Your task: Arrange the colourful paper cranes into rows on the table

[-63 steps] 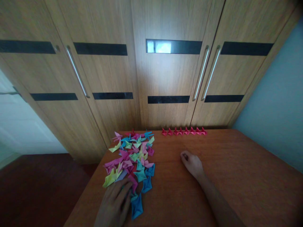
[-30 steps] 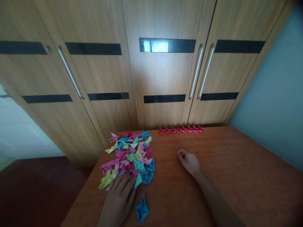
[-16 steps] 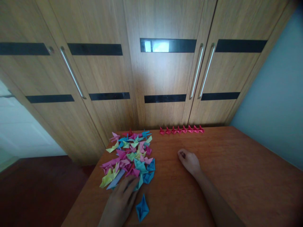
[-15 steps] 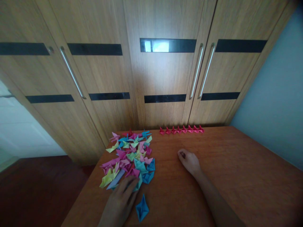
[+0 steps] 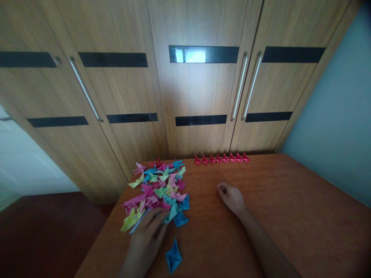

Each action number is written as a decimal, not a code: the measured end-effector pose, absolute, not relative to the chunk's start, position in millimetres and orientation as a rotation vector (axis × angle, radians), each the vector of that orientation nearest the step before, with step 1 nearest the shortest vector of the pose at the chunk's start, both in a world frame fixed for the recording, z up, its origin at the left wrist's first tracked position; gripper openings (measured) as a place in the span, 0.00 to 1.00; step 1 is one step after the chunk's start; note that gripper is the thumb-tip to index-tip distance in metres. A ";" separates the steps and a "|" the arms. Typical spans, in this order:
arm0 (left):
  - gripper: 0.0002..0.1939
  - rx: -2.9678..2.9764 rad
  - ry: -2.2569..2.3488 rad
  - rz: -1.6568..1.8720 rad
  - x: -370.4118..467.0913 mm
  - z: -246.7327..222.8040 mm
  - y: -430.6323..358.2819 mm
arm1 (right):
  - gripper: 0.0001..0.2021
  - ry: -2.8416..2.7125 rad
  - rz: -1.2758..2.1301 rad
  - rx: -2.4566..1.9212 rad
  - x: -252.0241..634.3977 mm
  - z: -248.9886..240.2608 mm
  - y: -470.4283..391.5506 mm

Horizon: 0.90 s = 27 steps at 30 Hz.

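Observation:
My left hand [image 5: 147, 233] reaches over the near edge of a heap of folded paper origami pieces [image 5: 152, 190] in pink, yellow, green and blue. Its fingers are stretched out and slightly apart, with the tips among the papers, and nothing is visibly held. A light teal piece [image 5: 172, 213] lies right beside the fingertips. Close to the wrist, a single blue origami piece [image 5: 174, 256] lies apart from the heap. My right hand [image 5: 232, 197] rests on the table in a loose fist, with no object showing in it.
Along the far edge of the brown table [image 5: 284, 216] stands a row of several small red origami pieces [image 5: 218, 158]. Behind it rises a wooden wardrobe [image 5: 199, 139] with metal handles. A pale blue wall [image 5: 333, 127] borders the right side.
My left hand has pushed slightly forward into the heap, shifting the teal and pink papers near its fingertips. The right hand stays where it was. The view has shifted a little.

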<state>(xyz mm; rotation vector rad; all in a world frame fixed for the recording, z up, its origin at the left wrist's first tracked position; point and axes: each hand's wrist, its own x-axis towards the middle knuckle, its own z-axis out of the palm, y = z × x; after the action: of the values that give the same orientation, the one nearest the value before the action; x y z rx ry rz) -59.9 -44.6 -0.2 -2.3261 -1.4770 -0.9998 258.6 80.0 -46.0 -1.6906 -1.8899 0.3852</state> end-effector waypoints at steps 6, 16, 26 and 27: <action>0.16 -2.422 -1.512 -1.093 -28.9 29.4 -9.8 | 0.09 -1.791 0.505 -1.568 257.3 -43.1 78.3; 0.22 -2.761 -1.297 -0.999 11.0 33.3 44.7 | 0.16 -1.607 1.081 -1.041 228.8 -25.6 62.6; 0.18 -2.847 -1.298 -0.835 19.7 26.4 36.0 | 0.10 -1.788 0.911 -1.102 213.5 -26.4 55.4; 0.18 -2.838 -1.305 -0.855 17.6 26.3 35.7 | 0.09 -1.800 0.895 -1.113 213.4 -25.6 54.7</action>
<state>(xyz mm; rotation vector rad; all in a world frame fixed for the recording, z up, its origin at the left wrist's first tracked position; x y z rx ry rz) 17.6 35.7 26.3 -2.8376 -1.3052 -0.8546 213.4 54.7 -25.6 -1.1133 -1.7997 0.8951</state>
